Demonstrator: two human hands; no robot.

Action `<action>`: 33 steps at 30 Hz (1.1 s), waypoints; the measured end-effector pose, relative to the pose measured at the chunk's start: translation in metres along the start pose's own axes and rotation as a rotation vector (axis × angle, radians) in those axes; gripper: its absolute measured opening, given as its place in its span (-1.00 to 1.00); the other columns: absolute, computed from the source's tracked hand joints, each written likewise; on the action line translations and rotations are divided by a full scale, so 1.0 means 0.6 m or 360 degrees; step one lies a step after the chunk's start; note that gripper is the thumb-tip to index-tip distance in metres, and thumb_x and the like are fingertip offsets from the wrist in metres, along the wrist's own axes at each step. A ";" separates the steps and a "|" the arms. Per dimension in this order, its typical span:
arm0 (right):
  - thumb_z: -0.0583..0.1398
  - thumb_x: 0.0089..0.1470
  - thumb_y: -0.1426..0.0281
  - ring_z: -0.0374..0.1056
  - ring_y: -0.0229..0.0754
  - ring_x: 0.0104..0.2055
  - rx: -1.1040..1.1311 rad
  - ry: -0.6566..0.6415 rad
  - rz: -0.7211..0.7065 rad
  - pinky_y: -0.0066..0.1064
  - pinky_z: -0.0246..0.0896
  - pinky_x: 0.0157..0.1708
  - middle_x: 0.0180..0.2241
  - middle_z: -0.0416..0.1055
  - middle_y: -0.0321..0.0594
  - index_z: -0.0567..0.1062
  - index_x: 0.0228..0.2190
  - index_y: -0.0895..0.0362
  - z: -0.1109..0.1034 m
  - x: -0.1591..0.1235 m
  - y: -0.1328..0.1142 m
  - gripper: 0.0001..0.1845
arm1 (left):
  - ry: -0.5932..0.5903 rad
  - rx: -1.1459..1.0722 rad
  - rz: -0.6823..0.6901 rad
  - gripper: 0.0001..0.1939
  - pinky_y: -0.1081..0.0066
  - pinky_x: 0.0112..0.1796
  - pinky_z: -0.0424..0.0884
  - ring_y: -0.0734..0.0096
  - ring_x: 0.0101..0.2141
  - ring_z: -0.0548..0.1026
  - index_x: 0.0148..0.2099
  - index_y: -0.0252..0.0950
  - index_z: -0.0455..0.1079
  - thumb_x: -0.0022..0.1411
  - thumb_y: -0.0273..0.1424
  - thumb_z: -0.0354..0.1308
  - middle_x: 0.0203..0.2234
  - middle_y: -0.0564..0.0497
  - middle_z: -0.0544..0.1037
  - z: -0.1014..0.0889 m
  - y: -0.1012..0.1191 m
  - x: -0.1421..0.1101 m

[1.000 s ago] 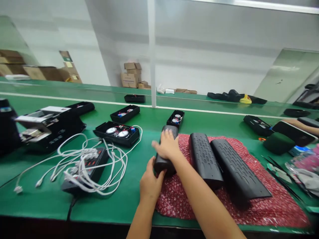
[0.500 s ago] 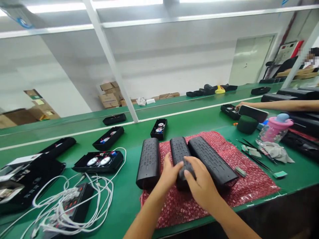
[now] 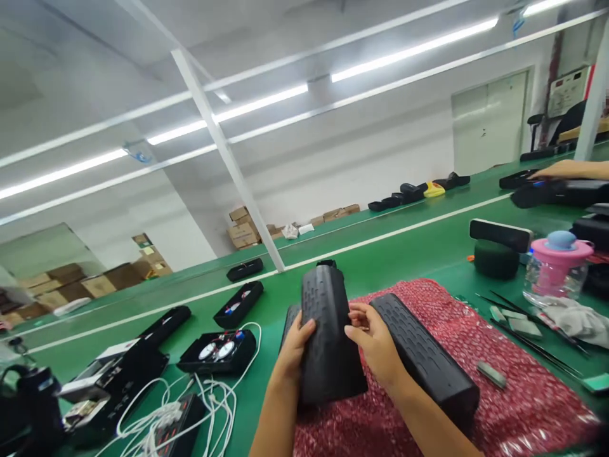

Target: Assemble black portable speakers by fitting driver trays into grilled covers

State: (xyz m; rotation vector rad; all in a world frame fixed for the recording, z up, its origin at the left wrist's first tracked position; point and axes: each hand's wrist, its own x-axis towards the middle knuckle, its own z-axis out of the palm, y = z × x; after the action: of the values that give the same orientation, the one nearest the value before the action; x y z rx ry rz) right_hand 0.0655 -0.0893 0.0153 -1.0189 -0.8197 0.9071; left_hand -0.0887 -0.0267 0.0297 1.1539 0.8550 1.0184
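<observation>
Raised and tilted above the mat, a long black slotted casing point(image 3: 328, 336) is between my hands. My left hand point(image 3: 291, 355) grips its left side, thumb on the front face. At its right edge is my right hand point(image 3: 375, 346), thumb against the side and fingers curled. A second black casing point(image 3: 425, 355) lies to the right on the red bubble wrap point(image 3: 523, 393). A third casing point(image 3: 289, 320) is mostly hidden behind my left hand and the raised one.
Open black housings point(image 3: 219, 352) with round white parts stand left, beside tangled white cables point(image 3: 214, 406) and a power strip point(image 3: 183, 425). To the right are tweezers point(image 3: 542, 346), a pink-lidded bottle point(image 3: 559, 266) and a crumpled cloth point(image 3: 578, 320). Another person's arm point(image 3: 578, 170) reaches in far right.
The middle casing has come up off the bubble wrap, held in my hands and tilted. My view has turned upward and to the left. The other person's arm has shifted right in view.
</observation>
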 end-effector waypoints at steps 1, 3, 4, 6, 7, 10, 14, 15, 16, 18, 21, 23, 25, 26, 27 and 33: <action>0.28 -0.25 0.22 0.33 -0.01 -0.03 0.0153 -0.0055 0.0055 -0.16 0.24 0.01 -0.12 0.37 -0.09 0.39 -0.06 0.11 0.014 0.016 -0.021 -0.36 | 0.0001 -0.0063 0.0069 -0.24 0.23 -0.22 0.53 0.09 -0.21 0.57 0.16 -0.23 0.21 -0.05 -0.09 0.34 -0.15 -0.11 0.56 -0.007 0.019 -0.011; 0.28 -0.31 0.24 0.36 -0.01 -0.06 0.0473 -0.0376 0.0188 -0.21 0.31 -0.09 -0.13 0.38 -0.12 0.34 0.00 0.10 0.043 0.042 -0.063 -0.26 | 0.0032 -0.0133 0.0223 -0.31 0.17 -0.16 0.52 0.04 -0.15 0.55 0.15 -0.20 0.27 0.02 -0.02 0.26 -0.15 -0.10 0.57 -0.015 0.050 -0.031; 0.27 -0.31 0.24 0.38 -0.01 -0.08 0.0619 -0.0602 0.0222 -0.23 0.33 -0.13 -0.14 0.40 -0.13 0.32 0.02 0.10 0.058 0.051 -0.081 -0.25 | 0.0051 -0.0149 0.0305 -0.31 0.15 -0.14 0.52 0.01 -0.14 0.54 0.15 -0.19 0.29 0.04 0.01 0.23 -0.15 -0.11 0.57 -0.016 0.062 -0.039; 0.25 -0.26 0.28 0.42 -0.02 -0.13 0.0846 -0.0993 0.0186 -0.26 0.35 -0.18 -0.17 0.46 -0.16 0.33 0.02 0.10 0.083 0.060 -0.107 -0.29 | 0.0084 -0.0125 0.0449 -0.23 0.13 -0.13 0.52 -0.03 -0.10 0.53 0.19 -0.17 0.27 0.00 0.08 0.22 -0.10 -0.11 0.56 -0.016 0.080 -0.050; 0.24 -0.24 0.30 0.43 -0.03 -0.15 0.0914 -0.1106 0.0150 -0.28 0.36 -0.19 -0.18 0.48 -0.17 0.33 0.02 0.10 0.093 0.062 -0.113 -0.31 | 0.0090 -0.0098 0.0501 -0.17 0.12 -0.11 0.52 -0.06 -0.07 0.51 0.23 -0.16 0.23 -0.03 0.10 0.24 -0.06 -0.11 0.54 -0.016 0.087 -0.053; 0.19 -0.20 0.33 0.46 -0.01 -0.17 0.0993 -0.1210 0.0139 -0.27 0.38 -0.24 -0.18 0.51 -0.17 0.32 0.04 0.10 0.115 0.070 -0.107 -0.33 | 0.0140 0.0048 0.0585 -0.01 0.09 0.00 0.45 -0.14 0.06 0.41 0.31 -0.18 0.12 -0.09 0.13 0.28 0.10 -0.14 0.43 -0.028 0.102 -0.049; 0.17 -0.19 0.30 0.43 0.05 -0.08 0.0961 -0.1165 0.0120 -0.20 0.39 -0.17 -0.13 0.50 -0.13 0.33 0.02 0.12 0.136 0.093 -0.078 -0.35 | 0.0340 0.0410 0.0820 -0.13 0.18 0.23 0.15 -0.02 0.28 0.08 0.29 -0.19 0.17 0.01 0.05 0.28 0.28 -0.06 0.18 -0.064 0.104 -0.023; 0.19 -0.21 0.33 0.42 0.04 -0.04 0.0926 -0.1126 0.0090 -0.20 0.37 -0.11 -0.09 0.49 -0.15 0.33 0.03 0.10 0.141 0.099 -0.072 -0.34 | 0.0393 0.0468 0.0852 -0.17 0.21 0.25 0.09 0.04 0.30 0.01 0.30 -0.20 0.15 0.08 0.05 0.22 0.30 -0.04 0.14 -0.071 0.102 -0.014; 0.22 -0.23 0.36 0.39 0.02 0.01 0.0884 -0.1089 0.0056 -0.21 0.34 -0.04 -0.05 0.47 -0.18 0.32 0.03 0.08 0.146 0.105 -0.067 -0.31 | 0.0416 0.0478 0.0842 -0.19 0.23 0.26 0.07 0.09 0.31 -0.02 0.33 -0.21 0.10 0.14 0.05 0.15 0.31 -0.04 0.11 -0.076 0.098 -0.007; 0.28 -0.27 0.42 0.31 -0.02 0.11 0.0786 -0.1040 -0.0003 -0.24 0.24 0.09 0.04 0.41 -0.22 0.28 0.07 0.05 0.154 0.113 -0.058 -0.23 | 0.0329 0.0373 0.0754 -0.13 0.23 0.24 0.13 0.12 0.30 0.04 0.39 -0.24 -0.10 0.20 0.09 0.05 0.32 -0.10 0.08 -0.076 0.093 0.005; 0.32 -0.25 0.42 0.26 -0.04 0.15 0.0650 -0.1002 -0.0020 -0.23 0.14 0.17 0.07 0.38 -0.21 0.26 0.08 0.05 0.161 0.123 -0.047 -0.21 | 0.0174 0.0270 0.0695 0.06 0.19 0.22 0.17 0.06 0.26 0.13 0.41 -0.30 -0.30 0.12 0.10 0.14 0.32 -0.19 0.07 -0.063 0.090 0.014; 0.31 -0.23 0.39 0.29 -0.02 0.12 0.0571 -0.0959 -0.0021 -0.19 0.16 0.15 0.05 0.39 -0.18 0.27 0.05 0.08 0.164 0.128 -0.041 -0.26 | 0.0185 0.0345 0.0725 0.11 0.16 0.22 0.16 0.01 0.25 0.15 0.40 -0.33 -0.26 0.04 0.01 0.27 0.29 -0.23 0.11 -0.053 0.094 0.017; 0.30 -0.21 0.37 0.31 0.00 0.09 0.0509 -0.0899 -0.0065 -0.18 0.20 0.12 0.04 0.39 -0.16 0.28 0.04 0.09 0.164 0.131 -0.036 -0.29 | 0.0172 0.0365 0.0753 0.08 0.13 0.18 0.21 -0.03 0.20 0.23 0.37 -0.31 -0.16 -0.02 -0.10 0.36 0.24 -0.23 0.21 -0.045 0.098 0.019; 0.29 -0.21 0.37 0.31 -0.01 0.08 0.0485 -0.0870 -0.0100 -0.18 0.21 0.10 0.04 0.39 -0.16 0.27 0.05 0.09 0.164 0.132 -0.034 -0.28 | 0.0149 0.0346 0.0762 0.06 0.13 0.15 0.26 -0.05 0.17 0.27 0.36 -0.28 -0.11 -0.05 -0.14 0.38 0.21 -0.22 0.26 -0.043 0.100 0.020; 0.29 -0.20 0.37 0.32 -0.01 0.06 0.0463 -0.0846 -0.0132 -0.18 0.22 0.09 0.04 0.38 -0.15 0.25 0.06 0.09 0.164 0.133 -0.033 -0.27 | 0.0124 0.0318 0.0771 0.05 0.13 0.11 0.30 -0.06 0.14 0.32 0.35 -0.26 -0.07 -0.07 -0.17 0.40 0.18 -0.21 0.30 -0.042 0.102 0.021; 0.28 -0.25 0.33 0.33 -0.02 0.03 0.0370 -0.0862 -0.0189 -0.17 0.26 0.05 0.02 0.38 -0.13 0.23 0.07 0.11 0.161 0.138 -0.033 -0.21 | 0.0072 0.0377 0.0733 0.16 0.11 0.00 0.41 -0.07 0.07 0.38 0.35 -0.19 -0.10 -0.21 -0.27 0.48 0.10 -0.18 0.38 -0.041 0.100 0.022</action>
State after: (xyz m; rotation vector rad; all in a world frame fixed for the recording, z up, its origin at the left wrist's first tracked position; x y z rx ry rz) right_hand 0.0171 0.0135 0.0758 -0.5152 -1.1789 1.1654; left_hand -0.1184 -0.0009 0.0831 1.5805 0.7755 1.3461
